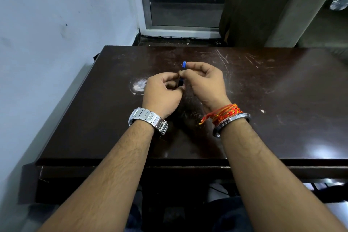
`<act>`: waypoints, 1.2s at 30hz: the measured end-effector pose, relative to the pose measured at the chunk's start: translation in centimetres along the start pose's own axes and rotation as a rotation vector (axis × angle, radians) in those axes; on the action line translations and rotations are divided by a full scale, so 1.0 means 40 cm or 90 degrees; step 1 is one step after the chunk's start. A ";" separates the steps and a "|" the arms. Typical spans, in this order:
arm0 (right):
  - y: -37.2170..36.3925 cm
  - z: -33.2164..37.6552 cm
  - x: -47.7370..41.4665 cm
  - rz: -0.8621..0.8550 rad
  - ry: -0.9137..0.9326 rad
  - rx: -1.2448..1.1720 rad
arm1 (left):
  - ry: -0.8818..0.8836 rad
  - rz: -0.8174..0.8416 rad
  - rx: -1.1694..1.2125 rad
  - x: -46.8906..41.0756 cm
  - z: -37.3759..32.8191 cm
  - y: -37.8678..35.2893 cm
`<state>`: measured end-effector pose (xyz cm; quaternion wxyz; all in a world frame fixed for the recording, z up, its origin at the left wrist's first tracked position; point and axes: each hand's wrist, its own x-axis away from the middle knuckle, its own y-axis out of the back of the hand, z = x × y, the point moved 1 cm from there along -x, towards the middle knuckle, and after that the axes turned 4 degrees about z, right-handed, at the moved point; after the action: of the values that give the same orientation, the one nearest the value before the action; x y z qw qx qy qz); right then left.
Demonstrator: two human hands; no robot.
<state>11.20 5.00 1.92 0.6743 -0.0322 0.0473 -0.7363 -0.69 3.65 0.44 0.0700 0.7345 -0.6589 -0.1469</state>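
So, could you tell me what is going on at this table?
A person holds a small blue pen in both hands over a dark table. The left hand grips its lower end; the right hand pinches it near the top. Whether it is being opened or closed cannot be told.

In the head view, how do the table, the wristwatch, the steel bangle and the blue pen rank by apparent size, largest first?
1. table
2. wristwatch and steel bangle: about alike, so not ranked
3. blue pen, only partly visible
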 end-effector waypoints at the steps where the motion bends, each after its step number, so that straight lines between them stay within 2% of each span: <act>1: 0.000 0.000 0.001 -0.003 0.012 0.006 | -0.001 0.001 0.001 0.001 0.000 0.001; 5: 0.003 -0.005 0.001 -0.021 0.032 0.064 | 0.001 -0.021 -0.008 0.003 0.000 0.008; 8: -0.007 -0.007 0.000 -0.013 0.006 0.018 | 0.013 -0.029 0.013 0.000 -0.001 0.009; 15: -0.009 -0.007 0.007 0.018 0.021 0.018 | 0.015 -0.070 -0.002 0.001 0.005 0.012; 21: -0.009 -0.003 0.009 0.039 -0.003 -0.015 | 0.074 -0.017 0.071 0.000 -0.007 0.002; 26: -0.010 -0.005 0.005 0.037 0.033 0.026 | 0.051 -0.059 0.021 0.002 0.000 0.013; 30: -0.012 -0.007 0.007 0.050 0.011 0.010 | 0.076 -0.049 0.074 0.000 -0.009 0.008; 36: -0.014 -0.006 0.005 0.046 0.034 0.034 | 0.055 -0.068 0.011 0.002 -0.009 0.015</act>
<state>10.60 4.84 1.73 0.6995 0.0075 0.0466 -0.7130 -1.13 3.48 0.93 0.0838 0.7747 -0.6164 -0.1131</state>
